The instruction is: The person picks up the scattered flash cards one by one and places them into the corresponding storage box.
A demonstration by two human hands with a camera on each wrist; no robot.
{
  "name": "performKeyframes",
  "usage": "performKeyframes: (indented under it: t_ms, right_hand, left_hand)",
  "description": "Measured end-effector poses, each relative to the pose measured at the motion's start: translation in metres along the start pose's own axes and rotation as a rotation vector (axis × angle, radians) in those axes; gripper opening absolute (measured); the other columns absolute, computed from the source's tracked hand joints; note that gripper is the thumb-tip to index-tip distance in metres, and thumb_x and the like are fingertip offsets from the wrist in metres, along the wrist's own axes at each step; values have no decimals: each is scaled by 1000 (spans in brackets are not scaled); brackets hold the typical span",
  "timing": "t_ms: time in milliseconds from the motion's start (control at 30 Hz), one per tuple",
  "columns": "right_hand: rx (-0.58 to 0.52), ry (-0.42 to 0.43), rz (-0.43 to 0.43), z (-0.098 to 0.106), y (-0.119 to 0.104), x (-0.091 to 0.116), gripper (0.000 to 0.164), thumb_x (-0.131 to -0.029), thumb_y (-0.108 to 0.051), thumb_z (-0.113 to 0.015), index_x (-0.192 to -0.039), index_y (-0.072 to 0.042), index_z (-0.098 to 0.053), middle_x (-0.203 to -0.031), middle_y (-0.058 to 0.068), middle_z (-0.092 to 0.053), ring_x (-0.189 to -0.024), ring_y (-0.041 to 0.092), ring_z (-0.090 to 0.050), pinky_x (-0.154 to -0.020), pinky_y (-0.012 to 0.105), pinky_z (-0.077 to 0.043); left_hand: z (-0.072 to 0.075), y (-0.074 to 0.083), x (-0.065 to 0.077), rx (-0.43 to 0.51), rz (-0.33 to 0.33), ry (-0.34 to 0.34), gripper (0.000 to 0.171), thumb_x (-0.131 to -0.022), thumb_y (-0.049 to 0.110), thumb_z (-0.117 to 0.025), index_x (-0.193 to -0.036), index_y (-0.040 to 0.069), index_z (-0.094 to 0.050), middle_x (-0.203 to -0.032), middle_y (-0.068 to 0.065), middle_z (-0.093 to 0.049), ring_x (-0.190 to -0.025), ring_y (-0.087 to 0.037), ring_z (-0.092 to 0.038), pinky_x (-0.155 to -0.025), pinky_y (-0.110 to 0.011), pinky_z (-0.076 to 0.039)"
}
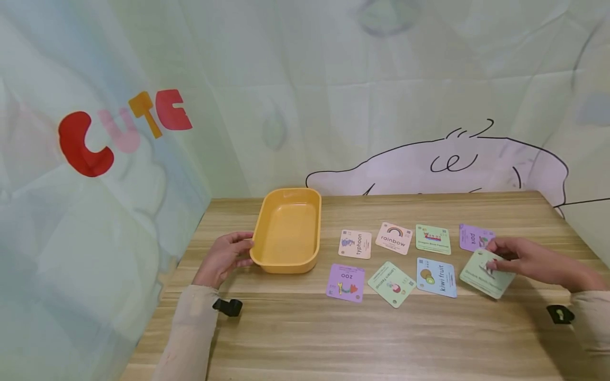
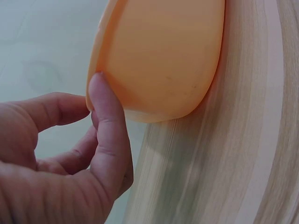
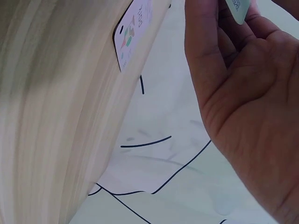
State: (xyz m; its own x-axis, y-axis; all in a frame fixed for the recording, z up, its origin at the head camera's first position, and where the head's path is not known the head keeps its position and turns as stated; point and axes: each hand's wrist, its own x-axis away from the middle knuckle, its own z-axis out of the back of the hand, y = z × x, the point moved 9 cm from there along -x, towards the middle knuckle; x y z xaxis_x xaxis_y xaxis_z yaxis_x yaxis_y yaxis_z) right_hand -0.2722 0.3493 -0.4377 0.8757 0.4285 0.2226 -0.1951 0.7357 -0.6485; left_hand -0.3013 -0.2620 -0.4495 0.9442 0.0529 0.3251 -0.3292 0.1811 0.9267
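My left hand (image 1: pixel 225 258) pinches the near left rim of a yellow tray (image 1: pixel 290 227) on the table. In the left wrist view, the thumb (image 2: pixel 106 116) lies over the inside of the rim, with fingers outside it. At the far right, my right hand (image 1: pixel 534 260) holds a green picture card (image 1: pixel 483 280) tilted over the table. Only a corner of that card shows in the right wrist view. Just behind it lies a purple "park" card (image 1: pixel 472 235), partly covered by the fingers. To its left is a blue "kiwi fruit" card (image 1: pixel 436 277).
Other cards lie between tray and right hand: "typhoon" (image 1: pixel 355 244), "rainbow" (image 1: pixel 393 238), "Dragon Boat Festival" (image 1: pixel 432 239), "zoo" (image 1: pixel 345 282) and a tilted "Lantern Festival" (image 1: pixel 392 284). A printed curtain (image 1: pixel 267 63) hangs behind the wooden table (image 1: pixel 362 344).
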Motion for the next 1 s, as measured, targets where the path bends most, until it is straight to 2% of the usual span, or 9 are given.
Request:
performKeyframes:
  t_ms: [233,467,667,867,1000]
  right_hand:
    - [10,28,20,5,-9,-3,20,-97,-15,-68,-110,-2,-61,-100,2,-65,-84,4,-56,-71,22,-49]
    - [12,67,-14,11,-14,-8,24,-97,-21,-70,-111,-3,-60,-101,4,-66,-85,7,-58,-72,22,-51]
    - [3,135,41,13,-21,-11,17,-97,-13,-69,-107,-3,-60,-98,4,-66,-83,5,-58,-69,23,-51]
    - [0,181,69,17,-29,-14,16,-98,-14,-67,-107,-3,-60,-101,6,-68,-86,6,-60,-72,22,-52]
    - [-24,190,44,19,-33,-18,19,-99,-18,-67,-110,-3,-60,-105,8,-69,-88,10,-61,-73,23,-54]
  left_hand:
    - [0,1,-1,-4,5,-2,43,-102,18,-62,-141,1,-54,-122,-11,-62,-90,-17,-63,-72,-26,-60]
    - [1,2,-2,-22,3,-10,42,-103,19,-61,-141,2,-54,-126,-12,-60,-93,-17,-64,-75,-27,-61]
    - [0,1,-1,-22,2,-13,42,-103,19,-61,-141,2,-54,-126,-12,-60,-93,-17,-64,-75,-27,-61]
    - [-1,2,0,-12,-4,-19,44,-103,18,-61,-142,0,-53,-125,-12,-61,-92,-16,-64,-74,-26,-60]
    - [-1,1,0,-8,1,-17,44,-103,18,-61,-142,1,-53,-123,-12,-61,-92,-16,-63,-74,-26,-61]
